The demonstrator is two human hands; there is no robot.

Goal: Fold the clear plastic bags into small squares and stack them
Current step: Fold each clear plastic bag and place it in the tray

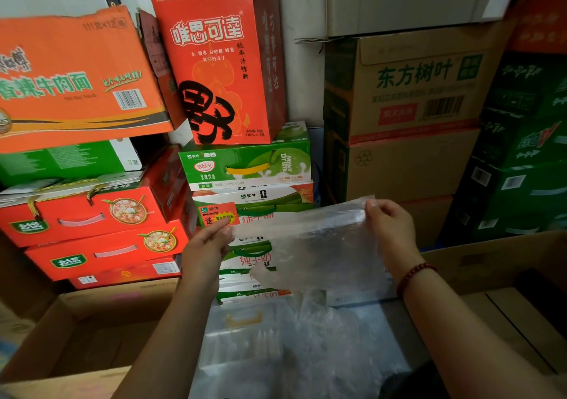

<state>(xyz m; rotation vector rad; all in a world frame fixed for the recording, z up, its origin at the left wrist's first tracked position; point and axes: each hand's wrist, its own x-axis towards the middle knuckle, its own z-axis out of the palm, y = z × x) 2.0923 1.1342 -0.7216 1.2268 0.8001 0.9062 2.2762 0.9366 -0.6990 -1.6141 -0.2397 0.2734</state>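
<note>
— Where is the bag (310,242)?
— Held up at centre, taut between both hands: the left hand (206,247) pinches its nine o'clock corner, the right hand (389,227) its two o'clock corner.
— Next?
— Probably bring the corners together evenly, then crease flat on the plastic pile (294,346) at six o'clock.

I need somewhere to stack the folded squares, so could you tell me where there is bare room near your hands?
Bare cardboard shows in the open carton beside the left arm and on the flap by the right forearm. Crowded: loose plastic covers the surface under the held bag, and stacked boxes fill the back.
</note>
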